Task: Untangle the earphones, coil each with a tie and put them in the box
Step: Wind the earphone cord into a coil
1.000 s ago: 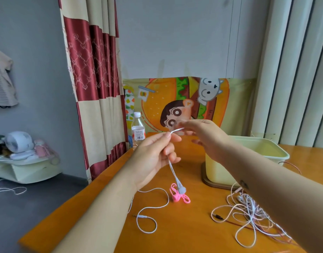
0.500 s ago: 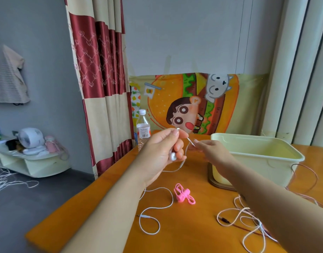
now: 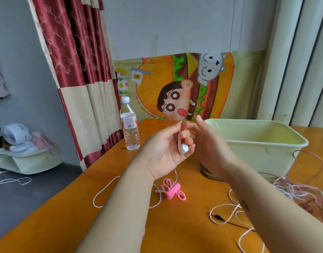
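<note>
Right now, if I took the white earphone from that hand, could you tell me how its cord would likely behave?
Probably floppy: below the left hand the cord lies in loose loops on the table. Likely very light, since the earbud hangs from a fingertip pinch. It may drag the pink tie, which the cord passes right beside.

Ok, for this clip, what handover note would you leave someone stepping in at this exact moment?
Left hand: grips a white earbud; its cable trails down to the table.
Right hand: close beside it, index finger raised; whether it holds the cable is unclear.
Pink ties lie on the table below the hands. Tangled earphones are piled at right by the pale green box; no earphones visible inside it.
Done: one white earphone is clear of the pile.
Left: coil, tie and box it, then the rest.
</note>
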Tool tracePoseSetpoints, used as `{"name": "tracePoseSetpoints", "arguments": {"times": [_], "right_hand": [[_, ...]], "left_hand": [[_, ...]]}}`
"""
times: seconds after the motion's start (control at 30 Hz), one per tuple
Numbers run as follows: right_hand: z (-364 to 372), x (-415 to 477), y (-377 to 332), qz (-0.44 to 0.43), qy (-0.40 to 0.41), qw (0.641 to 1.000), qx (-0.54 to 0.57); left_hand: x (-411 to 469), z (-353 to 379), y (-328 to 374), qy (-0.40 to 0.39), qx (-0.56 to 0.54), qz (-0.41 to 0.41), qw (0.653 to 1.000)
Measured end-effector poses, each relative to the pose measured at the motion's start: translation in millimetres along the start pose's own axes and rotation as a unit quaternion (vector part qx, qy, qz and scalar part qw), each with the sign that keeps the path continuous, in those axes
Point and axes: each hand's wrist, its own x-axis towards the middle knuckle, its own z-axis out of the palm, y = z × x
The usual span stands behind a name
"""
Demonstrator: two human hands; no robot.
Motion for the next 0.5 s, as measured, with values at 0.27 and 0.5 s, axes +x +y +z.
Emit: {"name": "tracePoseSetpoints", "arguments": {"times": [0.27,0.5], "right_hand": [[-29.3,9.9,34.0,0.024,0.006,0.989,-0.144],[-39.2,-3.2,36.5,0.115,-0.092,0.903,-0.404]], "left_hand": [[33.6,-22.5,-28.7,0.064,-0.146,0.053,0.986],[42.3,-44.4,-52.0,0.140,-0.068,0.110,0.982]]}}
